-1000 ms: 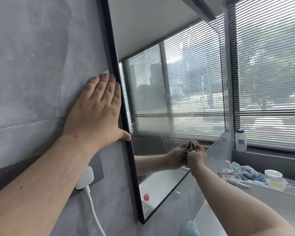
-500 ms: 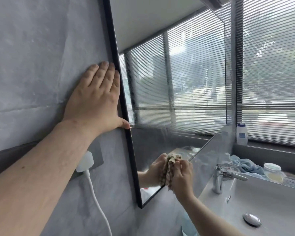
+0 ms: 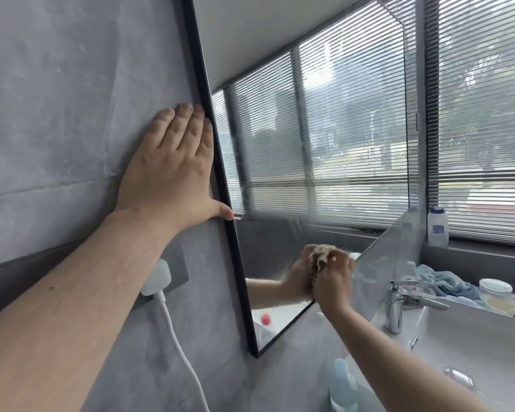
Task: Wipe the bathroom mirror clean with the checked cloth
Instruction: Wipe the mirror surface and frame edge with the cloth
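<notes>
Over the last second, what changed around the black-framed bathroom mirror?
The right hand, gripping the bunched checked cloth, slid along the lower edge of the black-framed mirror toward its near corner, then partway back. The left hand stayed flat on the grey wall, thumb on the frame.

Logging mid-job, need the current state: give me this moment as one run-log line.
step: wiping mirror lower edge | right hand grips checked cloth against glass | left hand flat on wall, thumb on frame

Chrome tap point(image 3: 397, 304) over sink point(image 3: 473, 346); white bottle point(image 3: 438, 226) on sill.
</notes>
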Demonstrator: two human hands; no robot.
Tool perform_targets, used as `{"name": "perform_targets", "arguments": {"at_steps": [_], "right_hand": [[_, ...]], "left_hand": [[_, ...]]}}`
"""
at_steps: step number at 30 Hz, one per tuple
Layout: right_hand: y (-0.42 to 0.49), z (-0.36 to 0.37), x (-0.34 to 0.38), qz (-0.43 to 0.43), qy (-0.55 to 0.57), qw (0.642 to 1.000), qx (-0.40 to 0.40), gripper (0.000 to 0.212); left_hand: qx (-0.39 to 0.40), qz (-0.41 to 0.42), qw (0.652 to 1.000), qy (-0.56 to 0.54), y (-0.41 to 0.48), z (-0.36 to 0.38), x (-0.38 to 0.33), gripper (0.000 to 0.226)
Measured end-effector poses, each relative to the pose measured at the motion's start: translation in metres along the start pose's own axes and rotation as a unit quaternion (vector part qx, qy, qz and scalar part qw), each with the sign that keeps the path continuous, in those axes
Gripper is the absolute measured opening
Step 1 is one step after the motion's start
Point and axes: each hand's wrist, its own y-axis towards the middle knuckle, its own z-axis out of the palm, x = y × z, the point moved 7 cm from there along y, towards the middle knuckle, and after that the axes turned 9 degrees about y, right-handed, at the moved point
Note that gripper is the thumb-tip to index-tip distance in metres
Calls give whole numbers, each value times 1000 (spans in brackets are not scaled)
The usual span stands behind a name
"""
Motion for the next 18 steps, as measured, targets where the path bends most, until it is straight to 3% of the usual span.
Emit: {"name": "perform_targets", "arguments": {"at_steps": [3,7,10,12,14,16,18], "right_hand": [[21,2,7,47,23,997,-50,25],[7,17,60,-34,57,996,-63,24],[-42,35,118,-211,70,975,-21,22],[-83,45,143,-370,65,926,26,19],[-100,50,151,-466,57,881,63,22],[-85,49,155,-472,35,879,59,21],[-47,41,151,-376,32,926,10,24]], "left_hand": [[-6,-1,1000,-7,0,-1,0,142],[-10,-2,1000,-7,-1,-2,1,141],[-11,-3,1000,-8,0,-2,1,141],[-11,-2,1000,-10,0,-3,1,141],[-10,-1,1000,-9,-1,-2,1,141],[-6,-1,1000,-7,-1,-3,1,140],[-5,0,1000,-7,-1,-3,1,139]]}}
